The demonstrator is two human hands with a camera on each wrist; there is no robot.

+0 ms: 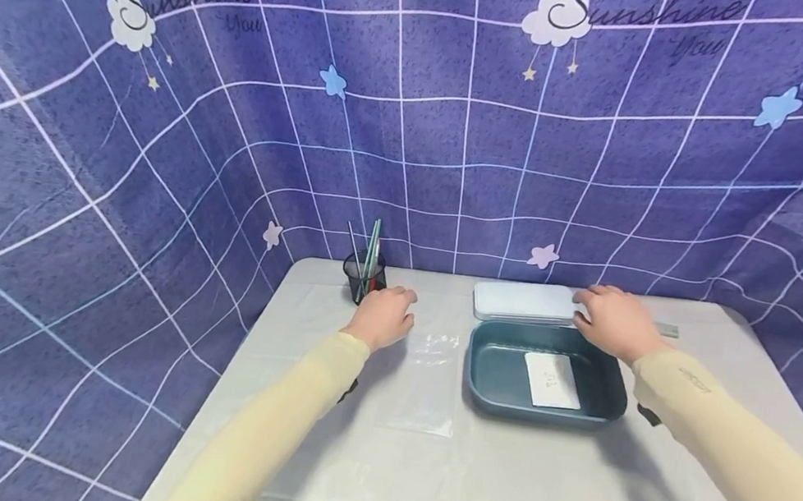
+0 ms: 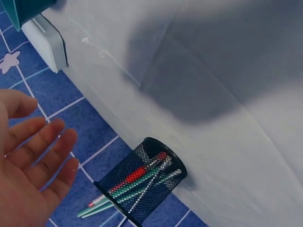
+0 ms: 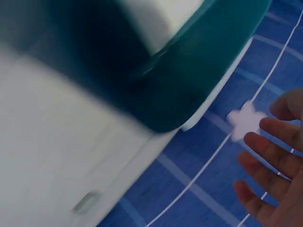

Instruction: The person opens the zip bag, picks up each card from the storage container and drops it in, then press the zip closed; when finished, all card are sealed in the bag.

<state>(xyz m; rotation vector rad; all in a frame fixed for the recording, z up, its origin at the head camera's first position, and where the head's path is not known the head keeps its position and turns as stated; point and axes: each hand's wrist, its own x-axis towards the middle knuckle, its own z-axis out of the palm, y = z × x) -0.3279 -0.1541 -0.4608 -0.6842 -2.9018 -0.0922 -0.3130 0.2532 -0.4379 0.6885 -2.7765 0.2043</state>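
Fingers relaxed, gripping nothing on either side: left hand with mesh pen cup at eleven o'clock, right hand with pale case at nine, teal bin at eight.

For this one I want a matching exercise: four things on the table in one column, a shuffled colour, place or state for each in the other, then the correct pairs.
Things
1. mesh cup
2. container
3. flat case
4. white card

Descriptions
A. lying inside the container
B. dark teal, open at the top
C. upright, with pen-like items in it
D. behind the container, near the far edge of the table

Pairs
1-C, 2-B, 3-D, 4-A
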